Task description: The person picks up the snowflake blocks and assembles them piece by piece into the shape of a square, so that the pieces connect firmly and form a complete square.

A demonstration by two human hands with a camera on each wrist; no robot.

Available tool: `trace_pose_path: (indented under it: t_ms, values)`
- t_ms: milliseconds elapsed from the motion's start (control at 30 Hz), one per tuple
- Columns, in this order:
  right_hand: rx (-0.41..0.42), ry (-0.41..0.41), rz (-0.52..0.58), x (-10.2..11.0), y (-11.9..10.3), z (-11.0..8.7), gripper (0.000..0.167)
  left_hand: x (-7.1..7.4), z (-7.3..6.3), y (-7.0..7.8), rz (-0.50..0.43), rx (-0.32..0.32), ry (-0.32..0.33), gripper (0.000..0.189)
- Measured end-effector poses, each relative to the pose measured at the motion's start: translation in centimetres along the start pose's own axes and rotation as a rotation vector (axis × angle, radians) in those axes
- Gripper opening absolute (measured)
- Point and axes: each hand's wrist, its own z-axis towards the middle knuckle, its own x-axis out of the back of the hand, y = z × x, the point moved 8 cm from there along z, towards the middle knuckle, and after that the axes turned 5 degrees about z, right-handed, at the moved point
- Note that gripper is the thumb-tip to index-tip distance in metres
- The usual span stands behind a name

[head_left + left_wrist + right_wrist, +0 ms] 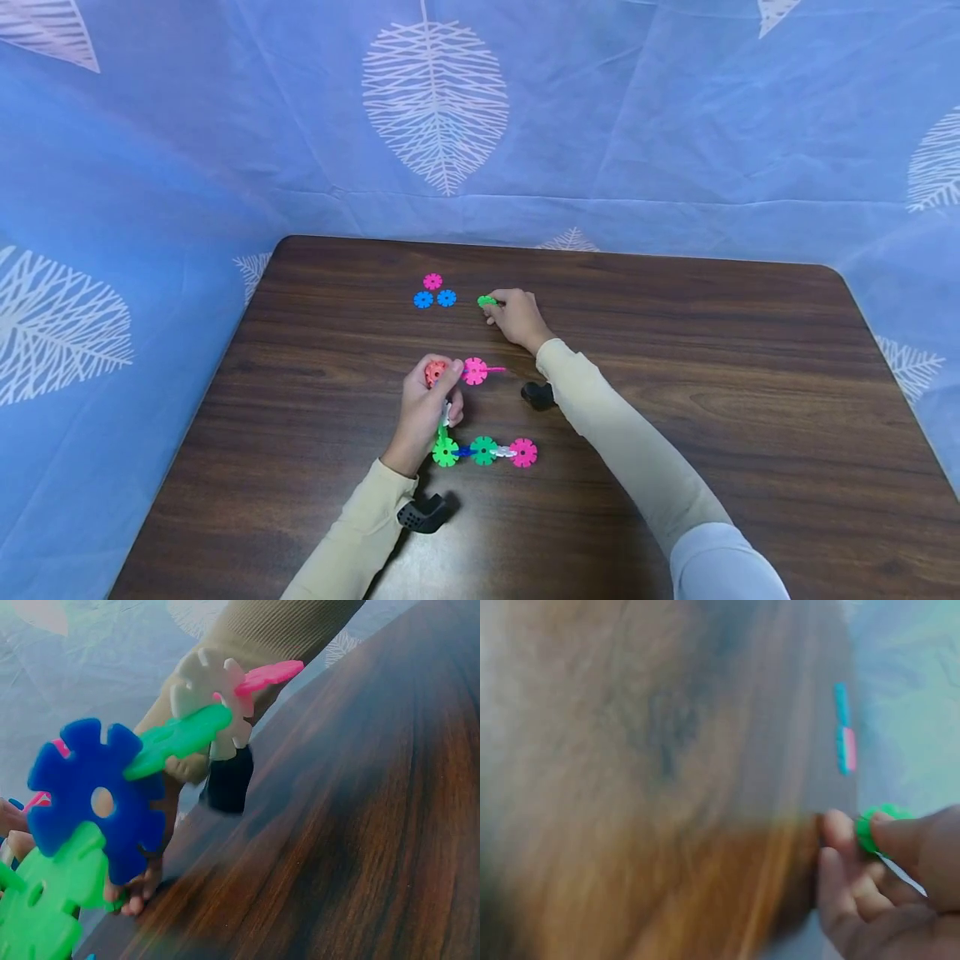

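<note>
A: Where are the hands?

B: Taking twelve o'clock as away from the person, the left hand (427,400) grips a chain of interlocked, notched, flower-shaped plastic discs (445,452). Its thumb lies by the orange-red notched plastic disc (434,375).

A: And the chain's ends?

B: One reaches toward that hand's two o'clock, finishing with an edge-on pink notched disc (497,369). The other runs out to four o'clock, ending in a flat-facing pink notched disc (523,452). Along that stretch, a dark blue notched disc (67,787) is slotted between lime green and teal green ones.

A: The right hand (517,317)?

B: It pinches a single bright green notched plastic disc (487,301) over the dark brown wood-grain tabletop (787,375); I can't tell whether the disc touches the surface.

A: Anything near it?

B: Toward its nine o'clock, two blue notched plastic discs (423,299) and one loose pink notched plastic disc (432,282) lie grouped.
</note>
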Motion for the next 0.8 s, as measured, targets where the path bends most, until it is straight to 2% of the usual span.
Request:
trace_pose_path:
  t_ms: [133, 200, 367, 533, 667, 800]
  values:
    - [-0.060, -0.105, 0.106, 0.9, 0.9, -1.7, 0.026, 0.1, 0.1, 0.0, -0.018, -0.001, 0.019, 0.014]
    - [-0.069, -0.124, 0.172, 1.4, 1.3, -2.7, 0.027, 0.1, 0.1, 0.0, -0.023, -0.005, 0.024, 0.014]
    - [-0.015, -0.102, 0.346, 3.0, 1.7, -5.3, 0.028, -0.1, 0.1, -0.1, -0.017, -0.008, 0.013, 0.016]
    - [0.014, -0.091, 0.466, 4.1, 1.2, -8.0, 0.033, -0.2, 0.1, 0.0, -0.004, -0.002, 0.005, 0.020]
    - [0.016, -0.112, 0.503, 4.2, 0.5, -9.7, 0.036, -0.2, 0.1, -0.1, -0.001, 0.002, 0.004, 0.021]
    - [0.031, -0.120, 0.529, 4.2, -0.2, -11.1, 0.032, -0.3, 0.1, -0.2, 0.002, 0.000, 0.005, 0.021]
